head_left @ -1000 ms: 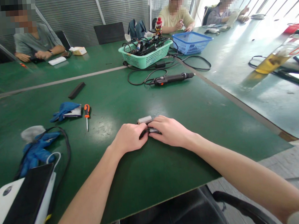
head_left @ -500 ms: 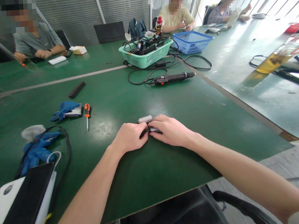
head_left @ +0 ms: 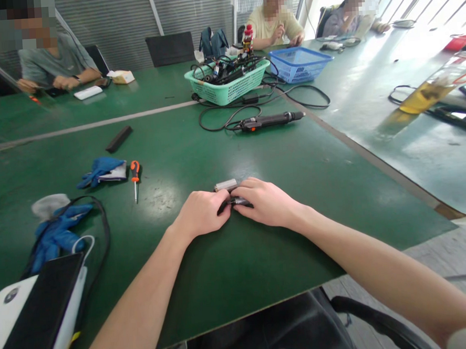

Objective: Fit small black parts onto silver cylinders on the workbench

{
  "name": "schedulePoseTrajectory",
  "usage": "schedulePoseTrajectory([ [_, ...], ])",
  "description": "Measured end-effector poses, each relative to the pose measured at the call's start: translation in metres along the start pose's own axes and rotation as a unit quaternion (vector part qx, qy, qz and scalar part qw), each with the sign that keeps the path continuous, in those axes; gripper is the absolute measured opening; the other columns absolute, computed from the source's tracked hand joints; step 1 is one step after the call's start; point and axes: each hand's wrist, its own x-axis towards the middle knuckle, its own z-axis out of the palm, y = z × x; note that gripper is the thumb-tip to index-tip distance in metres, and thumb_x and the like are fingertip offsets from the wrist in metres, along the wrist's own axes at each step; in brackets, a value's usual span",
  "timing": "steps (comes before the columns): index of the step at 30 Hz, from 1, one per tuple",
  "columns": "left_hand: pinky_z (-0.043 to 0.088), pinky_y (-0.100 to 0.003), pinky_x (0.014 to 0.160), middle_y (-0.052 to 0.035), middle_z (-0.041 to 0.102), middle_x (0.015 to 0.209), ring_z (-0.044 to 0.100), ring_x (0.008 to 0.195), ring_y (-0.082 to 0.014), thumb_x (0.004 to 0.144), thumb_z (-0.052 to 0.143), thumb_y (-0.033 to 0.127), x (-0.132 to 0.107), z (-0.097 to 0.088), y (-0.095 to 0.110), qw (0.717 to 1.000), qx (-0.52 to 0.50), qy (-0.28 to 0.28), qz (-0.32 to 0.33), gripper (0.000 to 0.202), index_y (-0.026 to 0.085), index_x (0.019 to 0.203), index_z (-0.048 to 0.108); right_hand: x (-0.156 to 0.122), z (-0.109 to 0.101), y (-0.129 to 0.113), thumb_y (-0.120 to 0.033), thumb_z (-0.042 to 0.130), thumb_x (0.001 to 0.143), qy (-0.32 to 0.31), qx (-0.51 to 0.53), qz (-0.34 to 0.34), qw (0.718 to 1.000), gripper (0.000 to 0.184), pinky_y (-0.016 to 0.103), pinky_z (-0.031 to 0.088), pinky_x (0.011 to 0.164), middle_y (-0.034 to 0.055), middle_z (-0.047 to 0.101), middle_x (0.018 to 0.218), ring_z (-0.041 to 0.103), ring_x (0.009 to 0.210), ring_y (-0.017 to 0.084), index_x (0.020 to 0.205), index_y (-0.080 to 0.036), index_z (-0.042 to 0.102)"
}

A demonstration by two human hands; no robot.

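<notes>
My left hand [head_left: 201, 214] and my right hand [head_left: 267, 203] meet at the middle of the green work table [head_left: 238, 263], their fingertips closed on a small dark metal part [head_left: 239, 201]. Its thin dark end pokes out below my left fingers. Just beyond my fingers lies a short silver cylinder [head_left: 226, 185], touching or nearly touching my hands. My fingers hide most of the dark part, so its exact shape cannot be made out.
To the left lie an orange-handled screwdriver [head_left: 135, 178], blue gloves [head_left: 101, 172] and a black cable. An electric screwdriver [head_left: 271, 120] and its cord lie ahead, near a green basket of cables [head_left: 228, 89] and a blue basket [head_left: 300, 65]. Co-workers sit at the far side.
My hands stay together on the dark part with little visible movement. The whole view has shifted slightly as my head moves.
</notes>
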Motion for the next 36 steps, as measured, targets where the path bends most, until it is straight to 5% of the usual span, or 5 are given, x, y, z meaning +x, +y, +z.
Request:
schedulePoseTrajectory([
  [36, 0.045, -0.029, 0.06, -0.0042, 0.073, 0.082, 0.068, 0.07, -0.0205, 0.092, 0.052, 0.031, -0.0006, 0.0024, -0.0007, 1.0, 0.023, 0.0, 0.001, 0.016, 0.021, 0.095, 0.063, -0.0004, -0.001, 0.0014, -0.028, 0.058, 0.094, -0.002, 0.0, 0.015, 1.0, 0.019, 0.035, 0.049, 0.088, 0.0091, 0.067, 0.107, 0.06, 0.105, 0.024, 0.109, -0.02, 0.066],
])
